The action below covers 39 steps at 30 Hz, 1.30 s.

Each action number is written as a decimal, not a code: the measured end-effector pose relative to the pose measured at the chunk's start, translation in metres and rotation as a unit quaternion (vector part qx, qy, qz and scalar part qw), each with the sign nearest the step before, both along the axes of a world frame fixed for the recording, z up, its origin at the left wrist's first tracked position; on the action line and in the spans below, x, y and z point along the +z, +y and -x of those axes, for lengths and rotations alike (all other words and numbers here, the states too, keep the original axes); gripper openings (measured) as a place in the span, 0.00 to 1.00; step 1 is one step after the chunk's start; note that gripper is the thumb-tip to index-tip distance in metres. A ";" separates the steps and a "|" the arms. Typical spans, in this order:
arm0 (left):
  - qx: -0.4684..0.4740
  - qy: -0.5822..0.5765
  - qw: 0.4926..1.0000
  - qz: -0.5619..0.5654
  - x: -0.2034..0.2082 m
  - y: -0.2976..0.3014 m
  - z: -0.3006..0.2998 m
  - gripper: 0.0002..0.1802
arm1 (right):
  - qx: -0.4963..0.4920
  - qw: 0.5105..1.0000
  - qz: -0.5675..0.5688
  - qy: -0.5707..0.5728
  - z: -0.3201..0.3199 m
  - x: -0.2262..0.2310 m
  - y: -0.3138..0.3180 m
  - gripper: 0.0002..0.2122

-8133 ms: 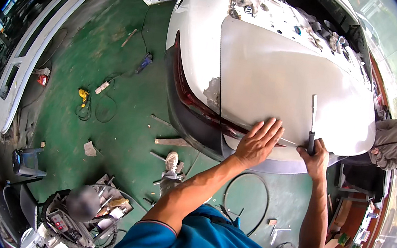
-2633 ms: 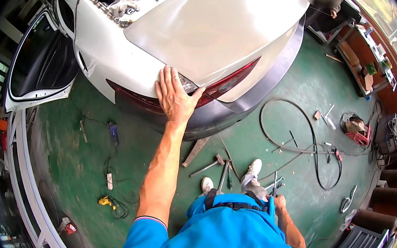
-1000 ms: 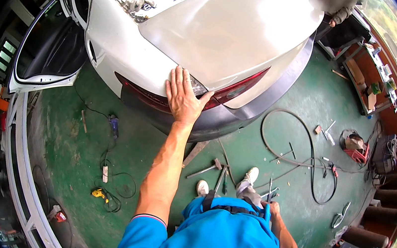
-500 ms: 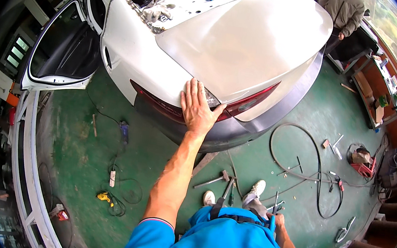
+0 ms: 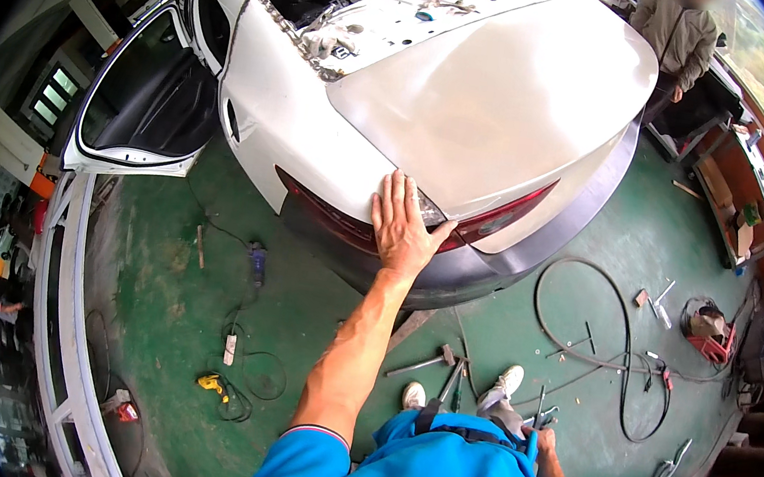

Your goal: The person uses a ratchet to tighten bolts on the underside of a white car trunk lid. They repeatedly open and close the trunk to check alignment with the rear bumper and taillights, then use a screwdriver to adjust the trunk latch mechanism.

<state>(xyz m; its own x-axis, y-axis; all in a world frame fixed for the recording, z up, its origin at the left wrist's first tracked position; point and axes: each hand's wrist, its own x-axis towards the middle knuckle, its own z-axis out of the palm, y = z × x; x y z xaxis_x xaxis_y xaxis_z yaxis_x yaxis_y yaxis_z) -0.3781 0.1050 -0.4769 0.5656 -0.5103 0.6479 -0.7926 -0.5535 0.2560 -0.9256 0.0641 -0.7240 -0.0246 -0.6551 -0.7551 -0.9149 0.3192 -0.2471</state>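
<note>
My left hand (image 5: pixel 407 232) lies flat with fingers spread on the rear corner of a white car body (image 5: pixel 318 138). Its fingertips rest on the panel by the edge of the trunk lid (image 5: pixel 506 100), and its palm covers part of the red tail light (image 5: pixel 332 213). Low at my right side, my right hand (image 5: pixel 548 442) is closed, partly hidden by my blue shirt. A slim metal tool (image 5: pixel 541 406) sticks up from that hand; its exact kind is too small to tell. Below the light runs the dark grey bumper (image 5: pixel 443 290).
A hammer (image 5: pixel 424 362), a blue power tool (image 5: pixel 257 263), a yellow tool (image 5: pixel 212 383) and a looped black hose (image 5: pixel 621 367) lie on the green floor. The car's door (image 5: pixel 149 102) stands open at left. Another person (image 5: pixel 676 36) stands at the far right beside a cart (image 5: pixel 730 197).
The whole view has shifted, so the car and floor things sit slightly lower and further right. My left hand keeps its place on the car's corner; my right hand stays low and closed.
</note>
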 end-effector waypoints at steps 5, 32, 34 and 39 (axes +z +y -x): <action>0.002 -0.002 1.000 0.002 0.002 -0.001 0.000 0.57 | 0.001 1.000 -0.014 -0.003 0.003 -0.008 -0.003 0.26; 0.004 -0.005 1.000 -0.004 -0.002 0.003 -0.001 0.59 | 0.034 0.999 -0.002 0.003 -0.007 0.018 0.002 0.27; 0.003 -0.008 1.000 -0.009 -0.001 0.000 -0.001 0.59 | 0.041 0.999 0.005 0.011 -0.003 0.010 0.002 0.26; -0.005 -0.014 1.000 -0.026 0.003 -0.001 0.003 0.58 | 0.076 0.997 0.033 0.002 0.002 0.000 0.005 0.30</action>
<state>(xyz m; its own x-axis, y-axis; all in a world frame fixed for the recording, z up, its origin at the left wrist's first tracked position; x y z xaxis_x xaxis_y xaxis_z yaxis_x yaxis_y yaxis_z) -0.3811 0.1041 -0.4735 0.5421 -0.5495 0.6358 -0.8046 -0.5576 0.2042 -0.9274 0.0692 -0.7236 0.0751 -0.6995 -0.7107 -0.9525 0.1607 -0.2588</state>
